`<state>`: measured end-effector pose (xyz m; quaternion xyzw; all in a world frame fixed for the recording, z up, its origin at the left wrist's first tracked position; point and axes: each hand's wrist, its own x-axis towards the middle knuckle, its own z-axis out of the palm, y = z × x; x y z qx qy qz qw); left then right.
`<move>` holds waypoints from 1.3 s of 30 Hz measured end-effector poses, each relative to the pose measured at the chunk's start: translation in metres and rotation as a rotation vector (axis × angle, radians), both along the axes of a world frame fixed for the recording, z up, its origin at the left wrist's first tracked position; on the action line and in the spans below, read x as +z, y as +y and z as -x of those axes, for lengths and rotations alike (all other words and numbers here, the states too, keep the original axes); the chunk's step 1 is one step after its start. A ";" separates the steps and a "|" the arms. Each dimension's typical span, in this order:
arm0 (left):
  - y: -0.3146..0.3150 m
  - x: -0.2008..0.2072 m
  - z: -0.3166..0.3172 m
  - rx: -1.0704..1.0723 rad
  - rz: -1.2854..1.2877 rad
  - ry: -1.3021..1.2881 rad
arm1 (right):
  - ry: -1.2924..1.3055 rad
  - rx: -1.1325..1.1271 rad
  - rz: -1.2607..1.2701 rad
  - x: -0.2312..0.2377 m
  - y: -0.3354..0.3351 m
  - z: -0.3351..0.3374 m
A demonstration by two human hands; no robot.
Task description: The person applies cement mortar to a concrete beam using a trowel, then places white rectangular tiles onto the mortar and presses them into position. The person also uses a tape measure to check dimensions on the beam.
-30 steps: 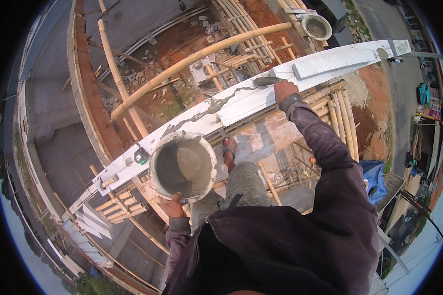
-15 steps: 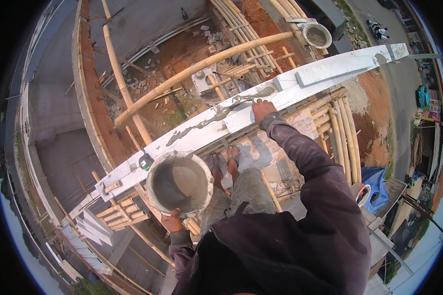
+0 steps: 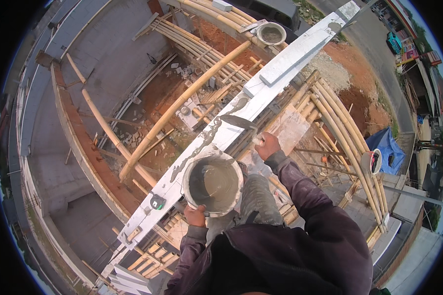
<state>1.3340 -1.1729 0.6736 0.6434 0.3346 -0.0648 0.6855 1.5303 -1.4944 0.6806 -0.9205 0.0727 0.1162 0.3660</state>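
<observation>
White wall [image 3: 227, 136]: a narrow run of pale blocks crossing from the lower left to the upper right; it carries the tape measure, the mortar and a block.
Tape measure [image 3: 157, 201]: black and green, on the wall near its lower-left end.
Left hand [image 3: 195, 215]: fingers closed around the lower-left rim of the near bucket, thumb over the edge.
Mortar strip [image 3: 209, 133]: grey, wet-looking and uneven, laid lengthwise near the wall's far edge, from beside the near bucket almost to the raised step.
Near bucket [image 3: 185, 182]: round, pale-rimmed, part full of grey mortar, at the wall's near edge; I cannot tell what bears its weight.
Trowel [image 3: 237, 121]: pointed grey blade over the wall's near side, just beside the strip; contact with the wall cannot be told.
Right hand [image 3: 268, 145]: fingers curled shut around the trowel handle, just off the wall's near edge.
Far bucket [image 3: 283, 35]: mortar inside, beyond the wall's far edge, by bamboo poles [image 3: 216, 15].
Block [image 3: 290, 60]: long and pale, lying lengthwise on the wall's upper-right part.
Tarp [image 3: 386, 150]: blue and crumpled, well apart at right.
</observation>
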 end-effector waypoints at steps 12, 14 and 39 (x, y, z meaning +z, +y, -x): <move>-0.220 -0.192 -0.138 -0.655 0.103 0.029 | 0.068 -0.798 -0.361 -0.089 -0.119 0.160; -0.271 -0.271 -0.151 -0.744 0.105 0.135 | 0.203 -0.962 -0.463 -0.151 -0.144 0.166; -0.387 -0.098 -0.340 -1.174 -0.472 -0.764 | 0.709 -0.761 0.088 -0.523 -0.246 0.024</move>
